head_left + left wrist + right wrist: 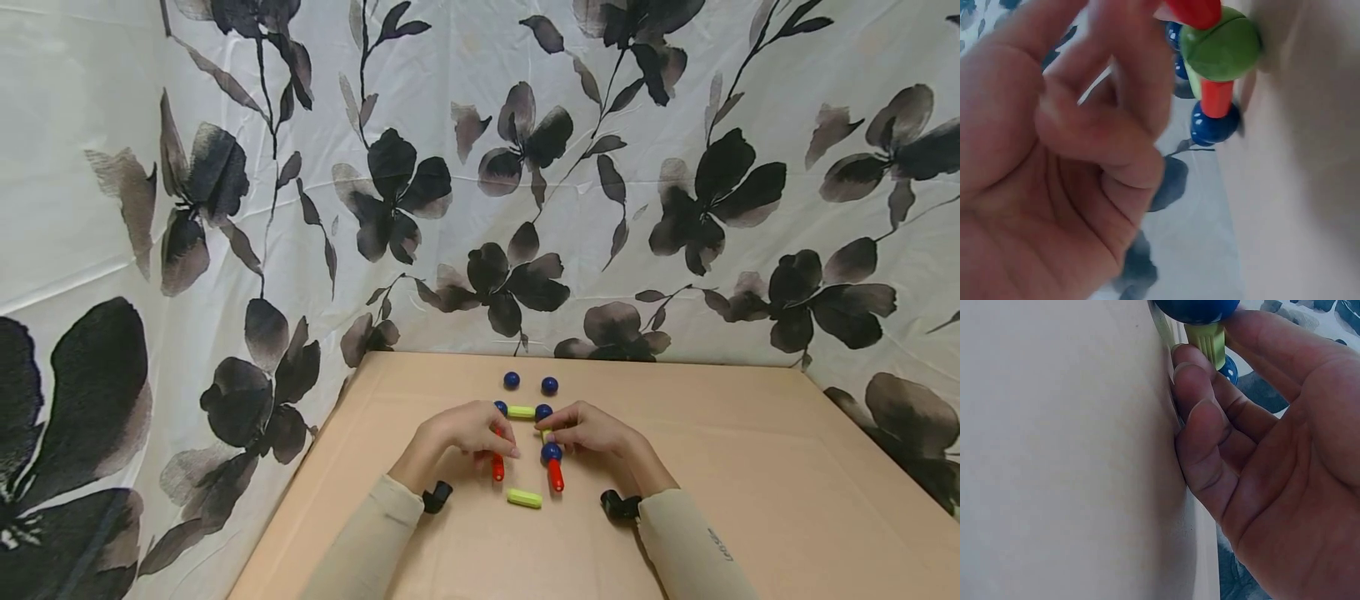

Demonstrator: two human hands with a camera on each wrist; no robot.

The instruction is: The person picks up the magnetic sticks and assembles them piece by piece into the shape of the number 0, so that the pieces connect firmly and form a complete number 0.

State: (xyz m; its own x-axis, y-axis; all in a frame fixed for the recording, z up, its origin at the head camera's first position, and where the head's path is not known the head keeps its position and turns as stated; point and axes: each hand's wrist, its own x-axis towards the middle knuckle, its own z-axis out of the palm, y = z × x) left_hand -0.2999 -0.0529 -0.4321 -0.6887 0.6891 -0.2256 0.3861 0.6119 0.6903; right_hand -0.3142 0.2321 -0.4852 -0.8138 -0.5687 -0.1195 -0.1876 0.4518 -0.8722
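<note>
My left hand is at the left side of a small frame of balls and rods, its fingertips pinching a red rod. That rod meets a green ball, which the fingers hide in the head view. Beyond the ball, a shorter-looking red rod runs to a blue ball. My right hand holds a yellow-green rod between thumb and fingers, just behind a blue ball. From this ball another red rod points toward me.
A yellow-green crossbar joins the frame's two far corners. Behind it lie two loose blue balls. A loose yellow-green rod lies in front on the tan table. Floral cloth hangs behind the table.
</note>
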